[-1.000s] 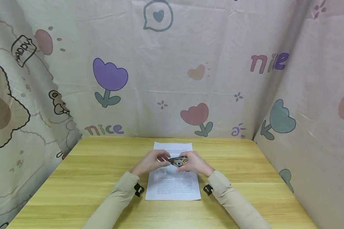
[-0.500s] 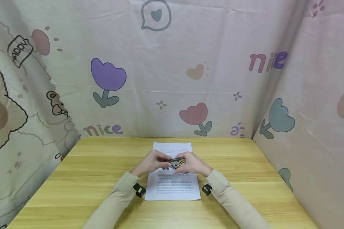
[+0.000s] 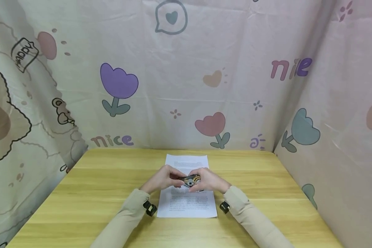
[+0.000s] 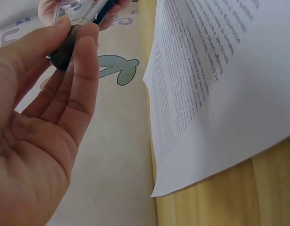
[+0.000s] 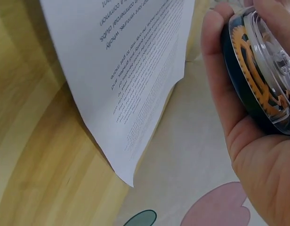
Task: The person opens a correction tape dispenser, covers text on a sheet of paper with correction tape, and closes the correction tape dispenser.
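Note:
Between both hands, over the paper, is a correction tape dispenser (image 3: 192,180) with a clear casing. In the right wrist view its orange gear (image 5: 251,68) shows inside a dark rim. My right hand (image 3: 210,179) grips the dispenser's body, fingers along one side and thumb on the other. My left hand (image 3: 161,179) pinches the dark narrow end (image 4: 65,51) of the dispenser between thumb and fingers, as the left wrist view shows. Beneath lies a printed sheet of paper (image 3: 189,208), its text partly covered by the hands.
The sheet lies on a wooden table (image 3: 111,196), running lengthwise away from the person. A patterned cloth (image 3: 167,69) hangs behind the table and along both sides. Small black wrist cameras sit at both sleeves, close over the sheet's side edges.
My left hand has come in from beside the dispenser and taken hold of its dark end. Both hands have then shifted slightly toward the person. The paper has stayed in place.

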A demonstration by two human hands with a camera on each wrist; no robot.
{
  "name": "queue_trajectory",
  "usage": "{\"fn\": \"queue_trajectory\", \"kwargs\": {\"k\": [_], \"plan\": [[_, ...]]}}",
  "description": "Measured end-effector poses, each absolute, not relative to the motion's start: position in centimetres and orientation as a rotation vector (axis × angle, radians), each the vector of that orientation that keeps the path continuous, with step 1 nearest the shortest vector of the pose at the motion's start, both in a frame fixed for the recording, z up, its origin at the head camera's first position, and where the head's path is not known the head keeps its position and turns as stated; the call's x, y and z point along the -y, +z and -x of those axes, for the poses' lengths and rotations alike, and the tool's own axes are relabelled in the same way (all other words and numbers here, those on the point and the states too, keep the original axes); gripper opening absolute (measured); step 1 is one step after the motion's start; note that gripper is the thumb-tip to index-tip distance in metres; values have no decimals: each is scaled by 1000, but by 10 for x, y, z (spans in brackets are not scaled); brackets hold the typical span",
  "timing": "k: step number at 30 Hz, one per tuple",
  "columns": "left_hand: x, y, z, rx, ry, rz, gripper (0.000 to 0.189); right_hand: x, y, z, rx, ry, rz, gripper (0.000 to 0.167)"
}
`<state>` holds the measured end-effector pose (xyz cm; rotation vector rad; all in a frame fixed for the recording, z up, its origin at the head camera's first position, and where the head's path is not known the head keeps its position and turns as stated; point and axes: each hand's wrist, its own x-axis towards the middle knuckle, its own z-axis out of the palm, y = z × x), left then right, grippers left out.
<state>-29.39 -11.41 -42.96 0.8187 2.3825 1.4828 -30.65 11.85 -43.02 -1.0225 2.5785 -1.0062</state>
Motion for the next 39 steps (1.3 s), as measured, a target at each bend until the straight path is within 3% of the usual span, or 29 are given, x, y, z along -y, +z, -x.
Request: {"fn": "queue_trajectory", "kwargs": {"k": [14, 21, 29, 39], "plan": [[135, -428, 304, -2807, 1209, -775, 16, -127, -440, 315, -2657, -1009, 916, 32], [149, -428, 310, -2929, 1036, -573, 25, -132, -443, 316, -2653, -992, 961, 42], [173, -435, 321, -3001, 805, -572, 13, -138, -444, 320, -2613, -1096, 900, 44], [187, -438, 324, -3048, 699, -474, 7, -137, -443, 322, -2740, -1205, 700, 35]]}}
